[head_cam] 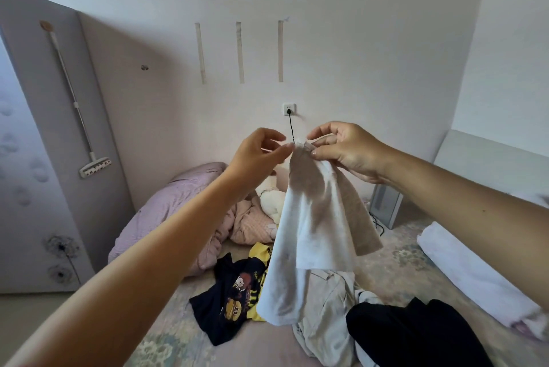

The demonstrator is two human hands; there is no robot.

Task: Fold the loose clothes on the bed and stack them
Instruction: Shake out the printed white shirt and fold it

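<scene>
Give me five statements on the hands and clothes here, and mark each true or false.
1. Both hands hold the white garment up in the air. True: the left hand and right hand pinch its top edge.
2. The garment lies flat on the bed. False: it hangs from the hands above the bed.
3. A dark printed shirt lies on the bed below the left arm. True.
4. The black garment is folded into a neat stack. False: it lies loose and crumpled.
5. A cord is plugged into the wall socket. True.
</scene>
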